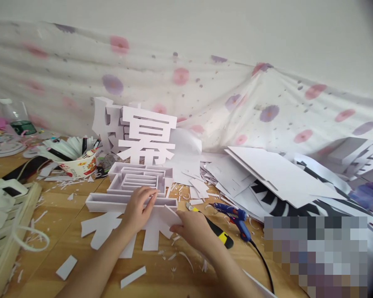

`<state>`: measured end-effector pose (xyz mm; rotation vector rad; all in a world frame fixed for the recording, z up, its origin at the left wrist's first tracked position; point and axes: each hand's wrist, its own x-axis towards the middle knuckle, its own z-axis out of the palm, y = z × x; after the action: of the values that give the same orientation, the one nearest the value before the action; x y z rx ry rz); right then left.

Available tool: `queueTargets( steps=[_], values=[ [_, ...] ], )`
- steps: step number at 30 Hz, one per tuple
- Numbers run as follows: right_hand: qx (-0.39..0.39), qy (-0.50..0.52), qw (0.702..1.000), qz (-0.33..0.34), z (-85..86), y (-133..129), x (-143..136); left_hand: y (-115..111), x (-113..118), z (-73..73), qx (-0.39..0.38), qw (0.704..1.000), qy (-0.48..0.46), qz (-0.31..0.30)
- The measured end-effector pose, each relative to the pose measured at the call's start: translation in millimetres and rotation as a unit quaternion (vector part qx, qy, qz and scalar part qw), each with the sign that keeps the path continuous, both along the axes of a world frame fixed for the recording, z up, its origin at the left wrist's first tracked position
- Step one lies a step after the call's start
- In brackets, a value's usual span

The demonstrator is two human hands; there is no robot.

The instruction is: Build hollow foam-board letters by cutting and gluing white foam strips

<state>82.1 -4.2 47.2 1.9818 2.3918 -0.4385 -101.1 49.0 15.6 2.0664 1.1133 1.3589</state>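
Note:
A white foam board character (95,201) lies flat on the table, with thin upright walls glued along its upper strokes; its lower strokes are flat. My left hand (139,208) rests over its middle, fingers bent together at the wall of the long stroke; what is pinched there, if anything, is hidden. At the character's right end, my right hand (192,229) grips a small white foam board strip (170,214) between thumb and fingers. Beside the right hand lie a yellow-and-black utility knife (219,231) and a blue glue gun (233,213).
Finished white characters (151,124) stand behind. A paper bowl of pens (77,165) and a power strip (21,240) are on the left. Foam board sheets (286,174) are stacked right. Loose white strips (133,277) and scraps litter the table. The glue gun's cord (264,260) runs toward me.

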Motion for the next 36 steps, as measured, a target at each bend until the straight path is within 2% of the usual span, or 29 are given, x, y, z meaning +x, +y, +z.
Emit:
queueTargets(
  steps=[3, 7, 10, 14, 17, 20, 23, 27, 31, 36],
  values=[
    [-0.019, 0.148, 0.989, 0.024, 12.0, 0, 18, -9, 0, -0.6, -0.009, 0.999, -0.039, -0.011],
    [-0.105, 0.319, 0.94, 0.058, 20.2, 3, 31, -17, 1, -1.7, -0.044, 0.995, -0.078, -0.053],
    [-0.138, 0.362, 0.92, 0.055, 16.8, 6, 32, -19, 0, -1.7, -0.06, 0.991, -0.095, -0.075],
    [-0.148, 0.38, 0.911, 0.056, 8.1, 9, 31, -20, -2, 1.3, -0.049, 0.993, -0.064, -0.092],
    [-0.144, 0.358, 0.921, 0.051, 6.2, 10, 29, -20, -1, 2.8, -0.042, 0.993, -0.025, -0.103],
    [-0.104, 0.295, 0.949, 0.038, 10.6, 8, 26, -20, 1, 0.2, -0.031, 0.994, -0.002, -0.102],
    [-0.035, 0.193, 0.98, 0.022, 19.0, 2, 22, -17, 2, -4.6, -0.011, 0.998, 0.009, -0.062],
    [0.013, 0.074, 0.997, 0.015, 23.2, -12, 22, -12, 1, -8.3, 0.018, 1.0, 0.017, 0.002],
    [0.038, -0.038, 0.999, -0.002, 8.0, -25, 25, -9, -2, -8.3, 0.047, 0.997, 0.047, 0.037],
    [0.06, -0.097, 0.993, 0.02, -13.3, -30, 15, -9, -2, -10.5, 0.068, 0.992, 0.09, 0.056]
  ],
)
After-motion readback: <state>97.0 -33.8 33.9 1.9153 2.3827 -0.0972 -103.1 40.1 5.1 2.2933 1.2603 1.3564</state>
